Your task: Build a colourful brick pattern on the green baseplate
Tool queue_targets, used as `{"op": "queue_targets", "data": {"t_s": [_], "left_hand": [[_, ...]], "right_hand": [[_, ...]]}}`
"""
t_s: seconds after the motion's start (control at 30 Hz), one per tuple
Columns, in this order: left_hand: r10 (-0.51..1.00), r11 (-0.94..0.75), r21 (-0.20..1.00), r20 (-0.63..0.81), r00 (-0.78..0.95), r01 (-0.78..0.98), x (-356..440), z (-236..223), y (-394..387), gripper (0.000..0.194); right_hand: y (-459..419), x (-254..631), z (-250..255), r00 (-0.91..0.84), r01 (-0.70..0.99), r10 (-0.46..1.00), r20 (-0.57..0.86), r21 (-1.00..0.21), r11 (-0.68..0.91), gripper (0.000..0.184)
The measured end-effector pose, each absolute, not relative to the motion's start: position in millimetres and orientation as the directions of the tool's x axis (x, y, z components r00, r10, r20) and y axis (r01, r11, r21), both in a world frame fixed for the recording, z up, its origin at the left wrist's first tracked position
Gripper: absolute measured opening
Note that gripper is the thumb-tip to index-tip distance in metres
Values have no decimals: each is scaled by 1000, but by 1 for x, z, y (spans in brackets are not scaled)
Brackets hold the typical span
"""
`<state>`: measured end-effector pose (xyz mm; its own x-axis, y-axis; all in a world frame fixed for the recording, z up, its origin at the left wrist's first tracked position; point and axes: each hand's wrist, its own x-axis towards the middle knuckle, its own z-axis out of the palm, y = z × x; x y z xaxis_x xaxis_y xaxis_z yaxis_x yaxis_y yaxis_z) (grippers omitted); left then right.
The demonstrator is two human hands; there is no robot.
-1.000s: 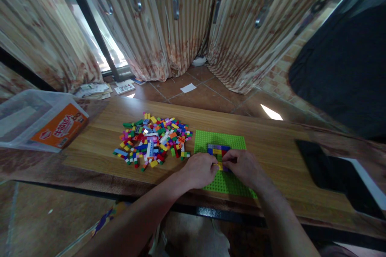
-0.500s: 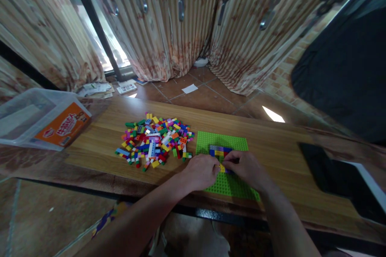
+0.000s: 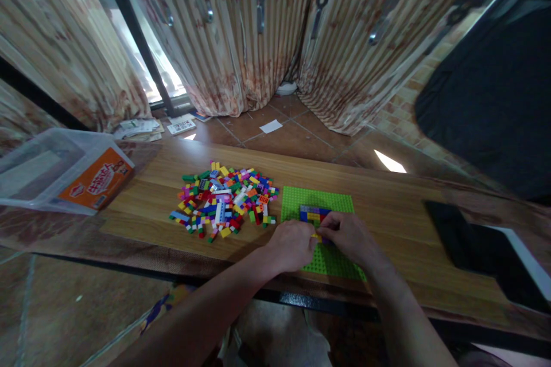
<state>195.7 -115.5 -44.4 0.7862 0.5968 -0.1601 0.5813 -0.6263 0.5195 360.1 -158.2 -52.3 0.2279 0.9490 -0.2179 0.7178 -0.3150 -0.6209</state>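
A green studded baseplate [image 3: 318, 198] lies on the wooden board. On it stands a low build of toy bricks [image 3: 310, 210], with grey, blue, red and yellow pieces showing. My left hand [image 3: 290, 245] is closed, its thumb and finger pinching the left end of a small yellow brick [image 3: 317, 236] at the near side of the build. From the right, my right hand [image 3: 348, 236] pinches at the same yellow brick, fingertips closed. The fingers cover most of that brick and part of the build. A purple piece shows just under the right fingers.
Left of the baseplate spreads a pile of loose colourful bricks [image 3: 228, 198]. A clear plastic box [image 3: 64, 143] with an orange label stands at the far left. Dark flat objects [image 3: 460, 238] lie at the right end of the wooden board [image 3: 396, 218].
Both hands stay at the same spot on the build, with only slight finger shifts; less of the yellow brick shows now. The whole view has shifted a little.
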Motion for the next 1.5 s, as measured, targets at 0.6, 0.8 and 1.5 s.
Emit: {"op": "queue_targets", "data": {"t_s": [0.6, 0.8, 1.5], "left_hand": [[604, -600, 577, -128, 787, 554, 195, -44, -112, 30], [612, -484, 705, -152, 776, 519, 188, -32, -98, 30], [966, -191, 941, 130, 224, 281, 132, -28, -32, 26]], "right_hand": [[-160, 380, -58, 171, 598, 966, -192, -759, -257, 35], [-155, 377, -55, 225, 648, 957, -183, -705, -287, 36], [-134, 362, -47, 598, 419, 796, 91, -883, -214, 34]]}}
